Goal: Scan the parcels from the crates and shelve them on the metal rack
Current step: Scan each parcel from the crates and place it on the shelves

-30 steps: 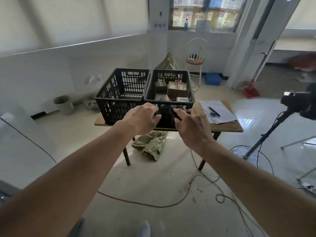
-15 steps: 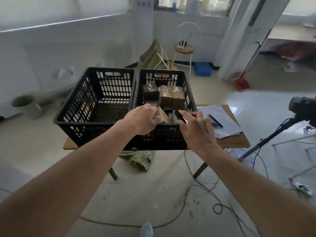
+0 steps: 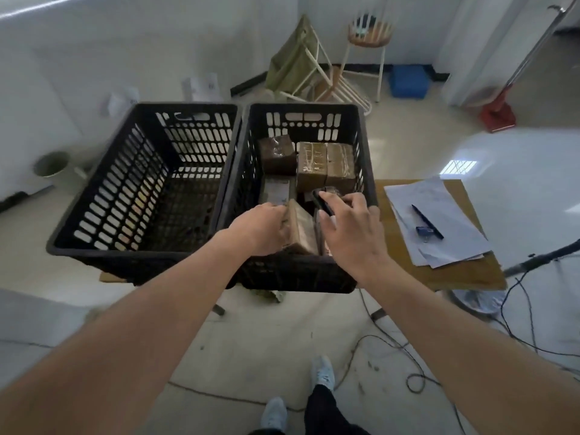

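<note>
- Left hand [image 3: 260, 229] and right hand [image 3: 351, 233]: bare, with no gloves, rings or watch.
- Forearms [image 3: 157, 321]: bare, no sleeves in view.
- Trousers [image 3: 323, 412]: dark.
- Shoes [image 3: 323, 370]: light-coloured sneakers.

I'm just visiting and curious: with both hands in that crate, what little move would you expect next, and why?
Probably the left hand lifts the tilted brown parcel it grips clear of the right crate, so the black scanner in the right hand can read it. The scanner sits right beside that parcel.
</note>
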The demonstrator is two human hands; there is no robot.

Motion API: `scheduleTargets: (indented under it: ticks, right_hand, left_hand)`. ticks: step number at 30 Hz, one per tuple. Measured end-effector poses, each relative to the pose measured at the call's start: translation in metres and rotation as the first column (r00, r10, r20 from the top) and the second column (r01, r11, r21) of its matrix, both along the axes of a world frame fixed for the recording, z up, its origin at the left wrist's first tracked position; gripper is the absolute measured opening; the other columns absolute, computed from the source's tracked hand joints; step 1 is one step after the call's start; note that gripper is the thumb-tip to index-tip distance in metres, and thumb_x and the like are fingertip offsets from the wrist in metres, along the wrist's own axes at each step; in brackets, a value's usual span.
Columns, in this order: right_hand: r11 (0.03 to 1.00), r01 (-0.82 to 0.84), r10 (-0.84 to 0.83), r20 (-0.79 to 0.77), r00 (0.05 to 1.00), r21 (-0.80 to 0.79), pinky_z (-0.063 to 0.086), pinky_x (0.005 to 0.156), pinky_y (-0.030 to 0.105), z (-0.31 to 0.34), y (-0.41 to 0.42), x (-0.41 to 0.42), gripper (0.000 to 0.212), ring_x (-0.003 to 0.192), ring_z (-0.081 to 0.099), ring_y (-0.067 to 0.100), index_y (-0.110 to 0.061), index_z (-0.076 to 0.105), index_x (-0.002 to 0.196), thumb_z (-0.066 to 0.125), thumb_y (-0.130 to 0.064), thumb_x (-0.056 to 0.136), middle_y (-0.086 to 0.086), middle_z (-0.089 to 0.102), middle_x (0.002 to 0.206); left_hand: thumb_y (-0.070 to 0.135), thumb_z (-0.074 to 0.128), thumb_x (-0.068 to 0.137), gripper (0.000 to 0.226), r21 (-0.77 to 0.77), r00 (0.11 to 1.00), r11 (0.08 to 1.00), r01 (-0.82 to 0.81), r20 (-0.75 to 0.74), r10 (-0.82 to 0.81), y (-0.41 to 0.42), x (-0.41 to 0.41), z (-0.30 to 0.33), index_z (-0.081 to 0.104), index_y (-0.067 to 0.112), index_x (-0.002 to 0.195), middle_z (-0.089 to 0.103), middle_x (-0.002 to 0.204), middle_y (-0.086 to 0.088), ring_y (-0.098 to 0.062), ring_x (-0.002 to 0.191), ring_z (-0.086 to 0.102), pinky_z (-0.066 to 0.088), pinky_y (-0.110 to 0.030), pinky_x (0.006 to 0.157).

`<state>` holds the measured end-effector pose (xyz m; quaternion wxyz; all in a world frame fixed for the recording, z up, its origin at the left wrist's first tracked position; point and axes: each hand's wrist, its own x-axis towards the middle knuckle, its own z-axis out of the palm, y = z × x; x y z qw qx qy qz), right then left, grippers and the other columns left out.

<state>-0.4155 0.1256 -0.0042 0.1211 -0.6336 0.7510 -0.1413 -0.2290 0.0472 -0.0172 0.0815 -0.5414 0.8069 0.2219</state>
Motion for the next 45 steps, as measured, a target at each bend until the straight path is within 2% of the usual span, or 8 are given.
scheduleTargets:
  ticks: [7, 11, 15, 19, 29, 36, 42, 45]
  right_hand:
    - [0.997, -0.061, 0.058, 0.07, 0.996, 0.05, 0.055, 0.091, 0.052, -0.024, -0.046, -0.015, 0.046, 0.109, 0.052, 0.034, -0.039, 0.045, 0.156, 0.046, -0.046, 0.111, 0.01, 0.049, 0.137]
    - [0.994, -0.088, 0.082, 0.091, 0.993, 0.064, 0.055, 0.087, 0.046, -0.037, -0.059, -0.017, 0.046, 0.108, 0.051, 0.031, -0.038, 0.046, 0.156, 0.047, -0.045, 0.11, 0.01, 0.05, 0.138]
    - [0.996, -0.05, 0.044, 0.087, 0.995, 0.077, 0.056, 0.091, 0.05, -0.043, -0.071, -0.019, 0.045, 0.111, 0.051, 0.033, -0.038, 0.047, 0.154, 0.049, -0.044, 0.11, 0.01, 0.05, 0.136]
    - [0.996, -0.027, 0.02, 0.079, 0.997, 0.088, 0.056, 0.091, 0.049, -0.042, -0.075, -0.018, 0.044, 0.111, 0.05, 0.032, -0.039, 0.047, 0.154, 0.049, -0.044, 0.111, 0.01, 0.05, 0.138]
    - [1.0, 0.016, -0.018, 0.13, 0.991, 0.017, 0.047, 0.086, 0.036, -0.026, -0.085, -0.02, 0.044, 0.109, 0.052, 0.031, -0.041, 0.048, 0.154, 0.049, -0.046, 0.11, 0.011, 0.05, 0.135]
    - [0.999, 0.02, -0.01, 0.261, 0.965, -0.037, 0.053, 0.105, 0.053, 0.011, -0.089, -0.024, 0.048, 0.114, 0.058, 0.035, -0.042, 0.046, 0.156, 0.047, -0.05, 0.109, 0.016, 0.049, 0.136]
    - [0.994, -0.047, 0.073, 0.281, 0.957, -0.098, 0.054, 0.102, 0.048, 0.041, -0.089, -0.028, 0.047, 0.112, 0.058, 0.031, -0.045, 0.049, 0.155, 0.049, -0.05, 0.108, 0.006, 0.047, 0.125]
    - [0.99, -0.104, 0.126, 0.25, 0.96, -0.1, 0.053, 0.104, 0.048, 0.053, -0.088, -0.029, 0.046, 0.11, 0.058, 0.03, -0.047, 0.051, 0.153, 0.05, -0.05, 0.107, 0.004, 0.046, 0.125]
  left_hand:
    - [0.051, 0.057, 0.103, 0.038, 0.111, 0.978, 0.972, -0.207, 0.038, 0.204, -0.025, -0.008, -0.039, 0.058, 0.022, 0.127, 0.057, 0.097, 0.006, -0.019, 0.086, 0.059, 0.049, -0.038, 0.073]
    - [0.058, 0.059, 0.102, 0.052, 0.264, 0.959, 0.924, -0.277, 0.019, 0.282, -0.033, -0.011, -0.06, 0.056, 0.022, 0.139, 0.065, 0.117, 0.0, -0.022, 0.1, 0.064, 0.056, -0.044, 0.091]
    - [0.066, 0.064, 0.095, 0.073, 0.319, 0.945, 0.896, -0.308, -0.006, 0.327, -0.044, -0.016, -0.074, 0.049, 0.018, 0.148, 0.059, 0.117, 0.001, -0.023, 0.103, 0.062, 0.056, -0.041, 0.088]
    - [0.076, 0.072, 0.082, 0.113, 0.392, 0.937, 0.862, -0.322, 0.001, 0.35, -0.056, -0.022, -0.08, 0.022, 0.017, 0.165, 0.056, 0.145, -0.011, -0.03, 0.124, 0.06, 0.054, -0.043, 0.101]
    - [0.045, 0.082, 0.085, 0.108, 0.591, 0.816, 0.727, -0.348, -0.19, 0.545, -0.072, -0.014, -0.058, 0.012, 0.035, 0.166, 0.052, 0.147, -0.01, -0.03, 0.117, 0.064, 0.061, -0.053, 0.094]
    - [0.037, 0.083, 0.085, 0.098, 0.612, 0.816, 0.742, -0.274, -0.26, 0.516, -0.08, -0.005, -0.001, 0.022, 0.045, 0.162, 0.056, 0.134, 0.002, -0.026, 0.117, 0.061, 0.057, -0.056, 0.096]
    - [0.028, 0.089, 0.084, 0.095, 0.452, 0.712, 0.843, -0.291, -0.486, 0.506, -0.088, 0.006, 0.031, 0.035, 0.037, 0.161, 0.066, 0.118, 0.005, -0.016, 0.103, 0.071, 0.062, -0.033, 0.078]
    - [0.023, 0.092, 0.081, 0.103, 0.305, 0.657, 0.9, -0.312, -0.614, 0.437, -0.093, 0.012, 0.044, 0.032, 0.04, 0.163, 0.073, 0.119, 0.001, -0.014, 0.105, 0.074, 0.063, -0.042, 0.093]
